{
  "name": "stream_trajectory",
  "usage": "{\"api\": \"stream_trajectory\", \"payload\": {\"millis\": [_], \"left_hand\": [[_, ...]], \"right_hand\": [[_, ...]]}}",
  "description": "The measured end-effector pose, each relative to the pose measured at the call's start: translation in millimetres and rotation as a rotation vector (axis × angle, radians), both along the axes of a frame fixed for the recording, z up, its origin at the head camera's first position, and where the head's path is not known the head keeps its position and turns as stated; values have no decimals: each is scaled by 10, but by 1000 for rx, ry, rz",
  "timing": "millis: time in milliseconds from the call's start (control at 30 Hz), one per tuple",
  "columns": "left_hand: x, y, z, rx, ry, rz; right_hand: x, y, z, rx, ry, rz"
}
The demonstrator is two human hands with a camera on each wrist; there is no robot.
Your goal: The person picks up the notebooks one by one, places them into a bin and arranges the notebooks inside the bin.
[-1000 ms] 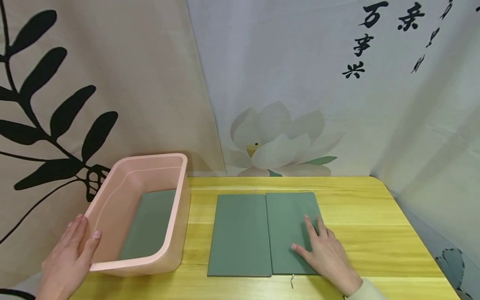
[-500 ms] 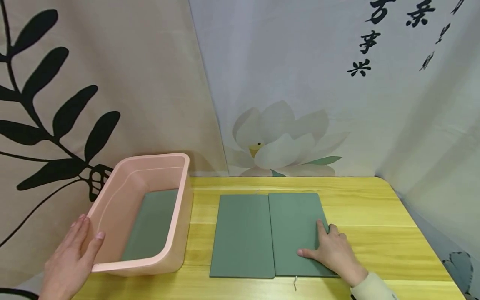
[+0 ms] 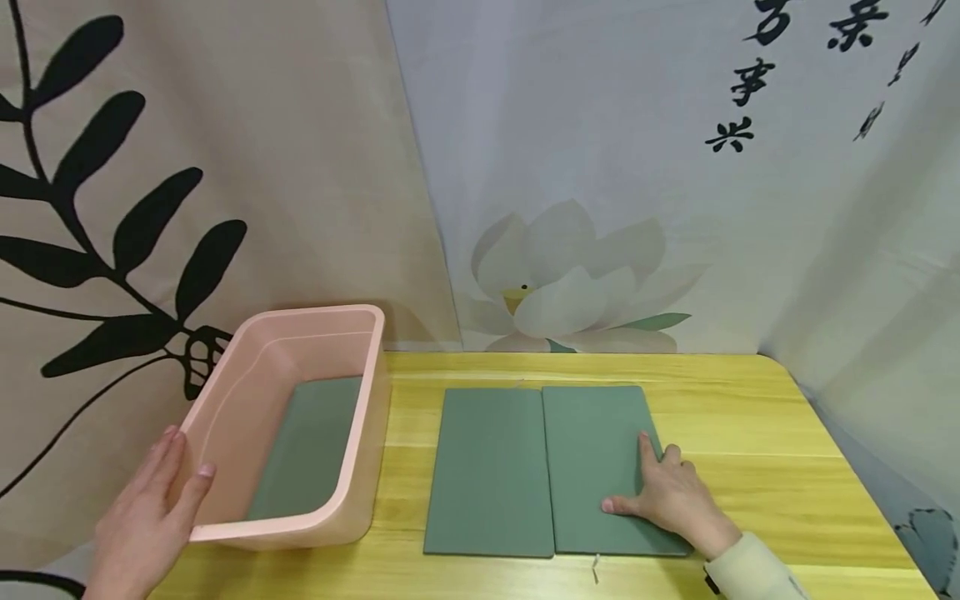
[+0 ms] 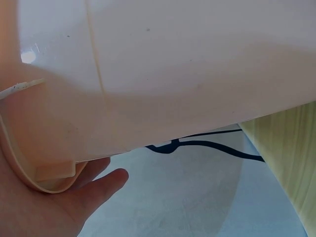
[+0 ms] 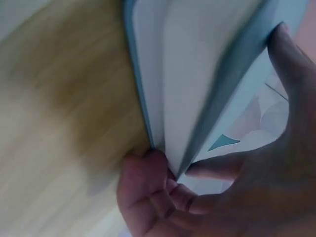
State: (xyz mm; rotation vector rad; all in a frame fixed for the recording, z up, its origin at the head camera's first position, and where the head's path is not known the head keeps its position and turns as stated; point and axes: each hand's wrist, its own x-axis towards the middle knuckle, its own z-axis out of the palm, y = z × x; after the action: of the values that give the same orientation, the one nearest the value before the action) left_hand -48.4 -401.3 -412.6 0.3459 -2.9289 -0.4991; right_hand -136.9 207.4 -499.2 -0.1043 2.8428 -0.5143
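Two green hardcover notebooks lie side by side on the wooden table: the left notebook [image 3: 491,475] and the right notebook [image 3: 592,442]. My right hand [image 3: 671,500] grips the right one at its right edge, thumb and index finger on the cover. In the right wrist view, the other fingers [image 5: 148,197] curl at the edge, where pale pages show between the covers. At the left stands a pink plastic bin [image 3: 375,433]. My left hand [image 3: 146,517] holds its near left rim. Inside the bin lies another flat green item [image 3: 311,450], seemingly a similar notebook.
The yellow wood-grain table [image 3: 750,417] extends right of the notebooks. Printed curtains [image 3: 600,125] close off the back and sides. A thin ribbon [image 3: 596,570] pokes out below the right notebook. A black cable-like strip [image 3: 41,579] is at the lower left.
My right hand has moved right, from spread over the right notebook's cover to gripping its right edge. The left hand keeps its hold on the bin; the head view shifts slightly.
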Motion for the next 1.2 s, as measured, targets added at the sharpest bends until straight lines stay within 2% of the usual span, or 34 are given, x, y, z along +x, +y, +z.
{"api": "stream_trajectory", "payload": {"millis": [233, 433, 633, 1200], "left_hand": [[-8, -1, 7, 1, 6, 3], [-3, 7, 8, 10, -33, 29], [-1, 13, 5, 8, -17, 25], [-13, 6, -15, 3, -11, 14]], "right_hand": [[-43, 141, 88, 29, -42, 47], [-123, 250, 174, 9, -113, 45], [-161, 317, 183, -29, -150, 37], [-143, 439, 159, -32, -152, 40]]}}
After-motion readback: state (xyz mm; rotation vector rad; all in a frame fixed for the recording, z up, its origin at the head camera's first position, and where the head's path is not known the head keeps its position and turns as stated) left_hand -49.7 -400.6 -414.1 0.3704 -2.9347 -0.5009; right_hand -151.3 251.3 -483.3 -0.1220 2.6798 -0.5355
